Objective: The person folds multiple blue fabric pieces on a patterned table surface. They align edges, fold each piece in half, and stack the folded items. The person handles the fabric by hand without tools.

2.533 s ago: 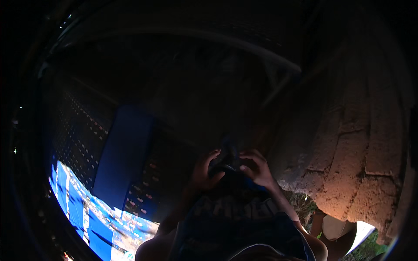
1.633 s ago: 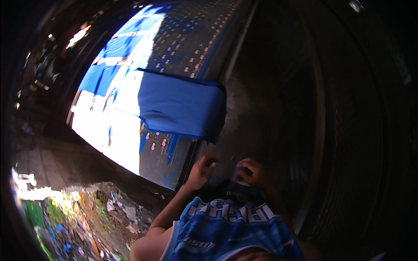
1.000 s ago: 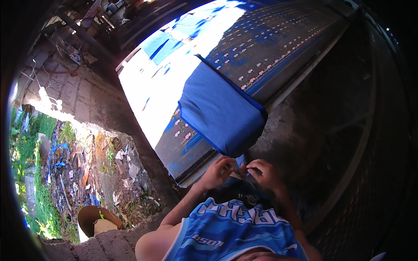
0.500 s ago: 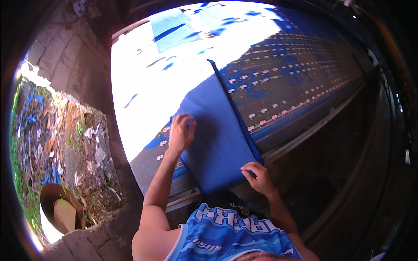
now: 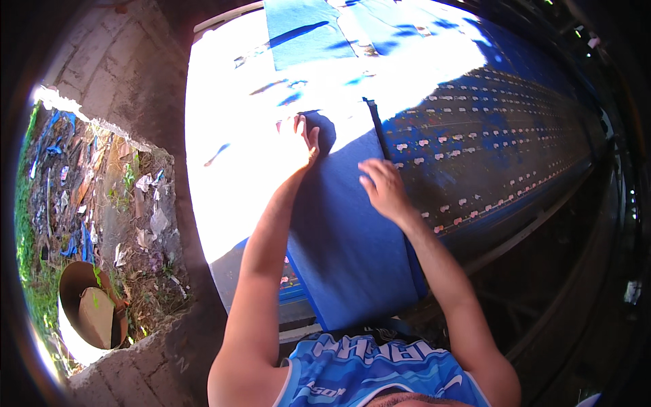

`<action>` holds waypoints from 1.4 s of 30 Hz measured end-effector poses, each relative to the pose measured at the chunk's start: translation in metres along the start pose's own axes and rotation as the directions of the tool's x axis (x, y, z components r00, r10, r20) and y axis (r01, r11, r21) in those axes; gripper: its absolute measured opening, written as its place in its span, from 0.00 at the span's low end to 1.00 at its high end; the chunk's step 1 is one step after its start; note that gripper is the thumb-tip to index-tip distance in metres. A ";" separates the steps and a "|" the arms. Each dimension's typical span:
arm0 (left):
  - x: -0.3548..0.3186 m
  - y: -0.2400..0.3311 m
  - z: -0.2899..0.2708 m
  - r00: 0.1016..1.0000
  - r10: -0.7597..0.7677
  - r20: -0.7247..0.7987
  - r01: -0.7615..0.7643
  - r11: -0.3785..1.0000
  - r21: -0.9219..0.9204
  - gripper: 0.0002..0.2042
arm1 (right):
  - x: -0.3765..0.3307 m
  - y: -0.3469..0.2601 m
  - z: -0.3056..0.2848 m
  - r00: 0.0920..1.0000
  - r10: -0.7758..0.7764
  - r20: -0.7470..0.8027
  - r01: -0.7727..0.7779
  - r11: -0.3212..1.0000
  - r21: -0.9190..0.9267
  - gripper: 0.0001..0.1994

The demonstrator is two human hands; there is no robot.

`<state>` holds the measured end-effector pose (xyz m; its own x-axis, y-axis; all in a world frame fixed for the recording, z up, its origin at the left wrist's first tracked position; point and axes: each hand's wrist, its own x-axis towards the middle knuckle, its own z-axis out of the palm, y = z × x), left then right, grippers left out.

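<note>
A long blue piece of folded cloth (image 5: 346,251) lies on the dark, blue-stained table, reaching from near my body to the sunlit part. My left hand (image 5: 302,144) is over its far left side in the glare, fingers spread and holding nothing; whether it touches the cloth I cannot tell. Near the cloth's right edge, my right hand (image 5: 385,188) has its thumb apart and fingers loosely bent, with nothing in them. A darker layer shows along the right edge. Strong sunlight washes out the cloth's far left edge.
Rows of small pale pink marks cover the table (image 5: 468,163) on the right. Flat light-blue cloth pieces (image 5: 308,34) lie at the far end. To the left, past a brick wall edge (image 5: 102,61), are scattered litter, plants and a round brown container (image 5: 93,305).
Both hands have moved forward along the cloth, away from my body. My right hand has left the near right corner for the right edge farther up. The view has shifted slightly.
</note>
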<state>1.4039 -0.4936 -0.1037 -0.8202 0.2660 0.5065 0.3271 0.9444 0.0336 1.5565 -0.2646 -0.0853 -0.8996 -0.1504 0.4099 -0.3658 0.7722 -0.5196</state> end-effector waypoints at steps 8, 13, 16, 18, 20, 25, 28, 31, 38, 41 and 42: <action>-0.004 -0.003 0.022 0.994 -0.107 0.012 0.107 0.988 -0.114 0.29 | 0.164 0.047 0.053 0.990 0.068 0.127 -0.034 0.966 -0.256 0.18; -0.006 -0.001 0.020 0.994 -0.108 0.002 0.108 0.993 -0.057 0.27 | 0.184 0.035 0.056 0.919 0.232 0.320 -0.066 0.888 -0.455 0.25; -0.004 -0.003 0.020 0.995 -0.103 0.009 0.104 0.991 -0.083 0.28 | 0.190 0.039 0.068 0.908 0.308 0.286 -0.181 0.901 -0.395 0.23; -0.002 -0.004 0.027 0.995 -0.097 -0.030 0.094 0.992 -0.088 0.29 | 0.195 0.026 0.057 0.892 0.290 0.347 -0.151 0.914 -0.377 0.25; -0.004 -0.004 0.031 0.997 -0.082 -0.013 0.080 0.992 -0.094 0.30 | 0.194 0.026 0.058 0.872 0.297 0.390 -0.127 0.906 -0.404 0.27; 0.000 0.001 0.030 0.993 -0.035 -0.116 0.018 0.989 -0.147 0.28 | 0.192 0.043 0.061 0.851 0.335 0.404 -0.104 0.862 -0.496 0.31; -0.003 -0.002 0.032 0.980 -0.029 -0.199 0.000 0.990 -0.142 0.26 | 0.196 0.041 0.064 0.853 0.297 0.428 -0.047 0.862 -0.505 0.30; -0.006 -0.007 0.035 0.977 -0.035 -0.211 0.008 0.992 -0.129 0.24 | 0.194 0.039 0.067 0.866 0.252 0.432 -0.003 0.866 -0.499 0.30; -0.009 0.000 0.026 0.977 -0.006 -0.212 -0.034 0.983 -0.183 0.22 | 0.163 0.059 0.074 0.948 0.063 0.312 0.094 0.880 -0.466 0.22; -0.010 -0.003 0.023 0.976 -0.005 -0.219 -0.037 0.981 -0.188 0.21 | 0.166 0.052 0.076 0.958 0.087 0.273 0.042 0.900 -0.434 0.21; -0.009 0.001 0.024 0.975 0.001 -0.223 -0.048 0.978 -0.204 0.20 | 0.164 0.056 0.073 0.956 0.109 0.274 0.019 0.904 -0.426 0.21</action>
<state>1.4000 -0.4905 -0.1288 -0.6942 0.2172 0.6862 0.4549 0.8712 0.1845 1.3710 -0.2912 -0.1017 -0.9648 -0.2285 0.1299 -0.2462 0.9587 -0.1424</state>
